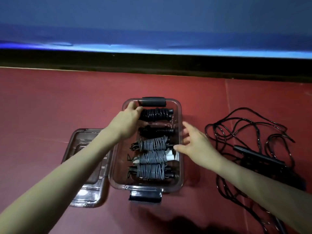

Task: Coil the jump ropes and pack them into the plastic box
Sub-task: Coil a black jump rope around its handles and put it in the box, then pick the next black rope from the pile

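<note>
A clear plastic box point(180, 181) with dark latches stands on the red mat. Inside lie several coiled jump ropes: two black ones, the far one point(157, 114) and a second point(157, 131), then three grey ones point(151, 171) toward me. My left hand point(126, 119) grips the left end of the far black coil at the box's back. My right hand point(196, 145) hovers with relaxed fingers over the box's right rim, fingertips near the grey coils. A loose, tangled black jump rope point(249, 146) with its handles lies on the mat to the right.
The box's clear lid point(89, 193) lies on the mat left of the box, partly under my left forearm. A dark ledge and a blue wall run across the back. Seams cross the red mat on the right.
</note>
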Available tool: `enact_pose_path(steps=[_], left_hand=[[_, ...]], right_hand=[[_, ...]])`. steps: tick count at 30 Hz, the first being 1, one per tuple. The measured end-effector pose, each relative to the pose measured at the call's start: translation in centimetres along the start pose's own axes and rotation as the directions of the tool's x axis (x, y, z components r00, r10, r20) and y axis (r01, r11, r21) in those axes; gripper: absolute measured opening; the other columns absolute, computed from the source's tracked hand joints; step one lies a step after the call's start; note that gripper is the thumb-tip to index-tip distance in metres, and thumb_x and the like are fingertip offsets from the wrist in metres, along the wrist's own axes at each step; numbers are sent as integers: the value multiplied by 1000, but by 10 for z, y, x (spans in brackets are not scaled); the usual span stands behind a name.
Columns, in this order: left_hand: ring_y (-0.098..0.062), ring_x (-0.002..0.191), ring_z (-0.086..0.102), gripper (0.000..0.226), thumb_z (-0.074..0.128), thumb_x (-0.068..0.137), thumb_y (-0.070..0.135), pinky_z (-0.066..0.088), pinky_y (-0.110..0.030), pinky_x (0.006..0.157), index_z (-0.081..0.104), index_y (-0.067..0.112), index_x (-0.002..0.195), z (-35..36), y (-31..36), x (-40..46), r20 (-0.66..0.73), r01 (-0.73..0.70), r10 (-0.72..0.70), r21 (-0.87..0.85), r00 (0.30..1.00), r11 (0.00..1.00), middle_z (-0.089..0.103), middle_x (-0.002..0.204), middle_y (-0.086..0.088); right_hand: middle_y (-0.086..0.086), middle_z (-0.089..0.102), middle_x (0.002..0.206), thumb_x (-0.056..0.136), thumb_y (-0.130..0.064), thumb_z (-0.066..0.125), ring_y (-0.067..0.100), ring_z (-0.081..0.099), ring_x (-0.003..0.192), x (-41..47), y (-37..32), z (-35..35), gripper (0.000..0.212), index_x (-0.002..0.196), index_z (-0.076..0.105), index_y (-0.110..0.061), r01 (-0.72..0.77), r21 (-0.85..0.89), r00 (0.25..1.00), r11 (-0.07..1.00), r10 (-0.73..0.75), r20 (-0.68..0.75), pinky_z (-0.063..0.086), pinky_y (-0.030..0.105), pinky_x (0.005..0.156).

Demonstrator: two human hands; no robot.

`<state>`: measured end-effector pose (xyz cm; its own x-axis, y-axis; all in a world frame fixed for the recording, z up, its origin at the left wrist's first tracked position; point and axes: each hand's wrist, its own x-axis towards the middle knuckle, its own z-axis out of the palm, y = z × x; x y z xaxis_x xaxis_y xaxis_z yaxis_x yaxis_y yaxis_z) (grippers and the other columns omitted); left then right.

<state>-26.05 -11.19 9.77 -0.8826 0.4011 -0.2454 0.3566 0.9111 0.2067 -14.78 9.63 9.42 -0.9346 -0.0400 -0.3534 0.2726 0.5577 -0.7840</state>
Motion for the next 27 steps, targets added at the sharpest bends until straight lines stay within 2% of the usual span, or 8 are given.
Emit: enact_pose_path(steps=[2, 4, 8, 12, 17, 21, 24, 27], left_hand=[[-48, 100, 59, 45, 60, 94, 20, 50, -54, 82, 42, 7, 133, 17, 0, 20, 30, -44, 42, 47, 999, 998, 42, 130, -16], [-47, 94, 60, 40, 56, 94, 13, 49, -52, 74, 37, 6, 129, 26, 1, 29, 44, -44, 41, 71, 998, 996, 49, 122, -18], [-34, 101, 57, 44, 52, 90, -4, 50, -42, 70, 42, 9, 131, 43, 1, 35, 101, -42, 16, 269, 995, 962, 48, 126, -13], [-29, 117, 47, 35, 51, 93, 0, 51, -36, 72, 50, 8, 127, 51, 1, 44, 81, -74, 46, 379, 996, 922, 39, 131, -12], [-31, 100, 62, 65, 64, 85, 0, 45, -36, 66, 28, 13, 138, 35, -8, 58, 46, -44, 28, 378, 999, 925, 55, 115, -13], [-32, 119, 48, 53, 63, 88, 9, 46, -42, 88, 43, 16, 136, 21, -2, 61, 34, -20, 7, 402, 999, 915, 44, 129, -15], [-37, 115, 48, 37, 48, 94, 9, 45, -48, 88, 52, 12, 131, 8, 16, 48, -140, 13, 13, 184, 990, 983, 47, 127, -16], [-40, 100, 55, 19, 45, 94, 10, 44, -45, 74, 56, 2, 107, -4, 53, 26, -244, -65, 34, -120, 969, 991, 56, 110, -18]], right_hand=[[-7, 58, 109, 85, -23, 75, 8, 59, 85, 8, 6, -4, 79, 151, 32, -11, -79, -23, 996, 997, 79, 35, 45, 14, 79], [8, 67, 109, 86, -29, 73, 14, 66, 88, 10, 10, -9, 75, 147, 37, -5, -108, -49, 991, 993, 111, 80, 50, 26, 85], [28, 59, 109, 96, -21, 61, 23, 62, 67, 11, 8, -1, 55, 144, 38, -9, -247, 96, 952, 964, 223, 208, 59, 33, 60], [21, 57, 90, 97, -18, 57, 24, 56, 62, 10, 3, 7, 26, 115, 51, 0, -243, 56, 965, 969, 235, 112, 58, 37, 56], [21, 63, 98, 97, -22, 58, 35, 67, 66, 34, -15, 12, 24, 106, 53, 0, -266, 54, 964, 962, 267, -14, 57, 32, 49], [20, 62, 80, 96, -25, 62, 25, 64, 47, 48, -26, 3, 24, 106, 54, -5, -321, 100, 947, 942, 316, 56, 52, 26, 42], [15, 66, 73, 98, -26, 59, 24, 67, 53, 41, -22, -15, 16, 93, 57, -10, -276, 134, 961, 952, 272, 42, 51, 24, 43], [10, 67, 69, 95, -4, 54, 23, 65, 58, 28, -8, -45, 11, 91, 61, -11, -177, 130, 975, 976, 191, -111, 49, 21, 48]])
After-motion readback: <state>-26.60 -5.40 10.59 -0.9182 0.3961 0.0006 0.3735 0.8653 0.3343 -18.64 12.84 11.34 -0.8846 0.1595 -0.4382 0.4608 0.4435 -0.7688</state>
